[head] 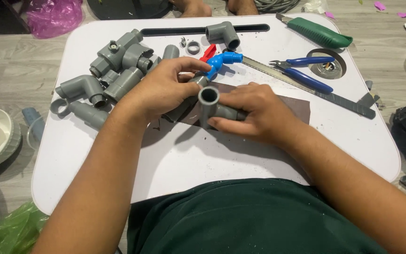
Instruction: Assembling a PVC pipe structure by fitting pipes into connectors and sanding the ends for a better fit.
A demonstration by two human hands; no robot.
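Hands meet at the middle of the white worktop (118,160), both closed on one grey pipe assembly (211,107). The right hand (254,115) wraps the horizontal run of it from above, fingers curled round; the left hand (165,89) pinches a second grey piece at its far end, thumb and fingertips pressed together there. As a judgement, joining is partway along: one tee-like piece with an open round mouth facing up is already in one unit with a short pipe, while many parts lie loose. The assembly looks matte grey, with thick walls and a dark bore; whether the left-hand piece is fully seated I cannot tell, since fingers cover the joint. It sits over a brown sheet of sandpaper (297,106). Just beyond the left hand lies a blue valve with a red handle (219,61). Further left is a heap of grey elbows and fittings (113,66). To the right lie a hacksaw blade (269,70), blue-handled pliers (301,70) and a green utility knife (318,32).
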